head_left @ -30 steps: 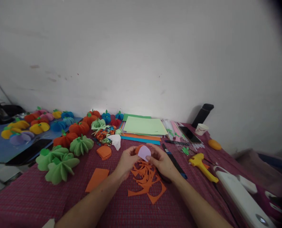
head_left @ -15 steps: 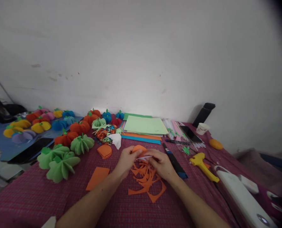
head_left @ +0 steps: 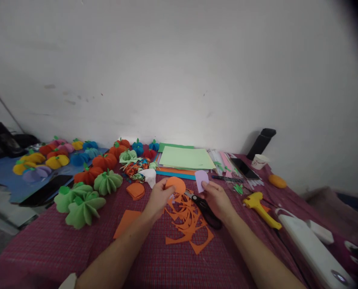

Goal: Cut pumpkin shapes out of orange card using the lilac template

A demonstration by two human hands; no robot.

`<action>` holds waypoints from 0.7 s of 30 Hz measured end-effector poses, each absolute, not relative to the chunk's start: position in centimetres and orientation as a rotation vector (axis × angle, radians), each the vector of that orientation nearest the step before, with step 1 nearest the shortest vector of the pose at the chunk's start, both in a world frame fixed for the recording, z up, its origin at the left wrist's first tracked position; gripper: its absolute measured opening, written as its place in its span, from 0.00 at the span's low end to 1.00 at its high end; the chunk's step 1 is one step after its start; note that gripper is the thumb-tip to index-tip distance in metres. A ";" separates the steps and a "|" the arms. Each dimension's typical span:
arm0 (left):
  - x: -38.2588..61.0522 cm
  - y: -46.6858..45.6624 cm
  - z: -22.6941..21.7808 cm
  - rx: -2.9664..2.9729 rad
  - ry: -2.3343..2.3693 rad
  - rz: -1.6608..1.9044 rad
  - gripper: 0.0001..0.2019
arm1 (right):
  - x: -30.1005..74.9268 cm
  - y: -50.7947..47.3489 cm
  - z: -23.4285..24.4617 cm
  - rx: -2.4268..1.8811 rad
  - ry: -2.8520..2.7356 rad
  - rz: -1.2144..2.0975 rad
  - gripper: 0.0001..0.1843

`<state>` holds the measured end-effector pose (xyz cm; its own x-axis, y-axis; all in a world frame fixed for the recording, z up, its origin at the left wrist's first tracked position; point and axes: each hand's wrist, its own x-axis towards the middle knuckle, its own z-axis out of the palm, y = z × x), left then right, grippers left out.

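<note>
My left hand (head_left: 160,197) pinches a round orange paper piece (head_left: 176,184) by its left edge. Between the fingers and thumb of my right hand (head_left: 216,199) is a small lilac paper piece (head_left: 201,179) with a rounded top, held apart from the orange one. Black-handled scissors (head_left: 208,212) lie on the table by my right hand, their blades pointing toward the orange piece. Curled orange paper scraps (head_left: 186,220) are heaped below both hands. Left of my left hand rest a stack of orange rounded pieces (head_left: 136,191) and an orange paper rectangle (head_left: 127,223).
Finished paper pumpkins (head_left: 106,181) in several colours cover the left side. Coloured sheets (head_left: 187,157) are stacked against the wall. On the right are a yellow glue gun (head_left: 261,209), a paper cup (head_left: 259,161), a dark phone (head_left: 244,168) and a white device (head_left: 314,249).
My hands have moved apart. The lilac piece has come away from the orange round with my right hand, and the scissors on the table now show between them.
</note>
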<state>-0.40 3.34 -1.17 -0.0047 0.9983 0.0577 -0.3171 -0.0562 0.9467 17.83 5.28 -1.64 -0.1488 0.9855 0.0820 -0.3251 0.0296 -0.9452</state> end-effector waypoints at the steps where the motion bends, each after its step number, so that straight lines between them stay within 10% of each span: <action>1: -0.4 3.5 -1.4 1.042 0.959 1.370 0.10 | 17.7 5.3 -1.8 -0.858 -1.117 1.435 0.14; 8: -4.5 4.5 -0.8 1.260 1.252 1.326 0.25 | 17.4 5.7 -2.8 -0.935 -1.170 1.467 0.14; 21: -14.8 6.4 -3.9 1.588 2.223 0.921 0.16 | 17.6 5.6 -3.5 -0.984 -1.334 1.531 0.15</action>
<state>-14.81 6.39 -3.94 -0.3701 0.9170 0.1486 0.7533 0.2026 0.6257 17.63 5.63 -3.46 -0.3223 0.9463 -0.0254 -0.1045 -0.0623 -0.9926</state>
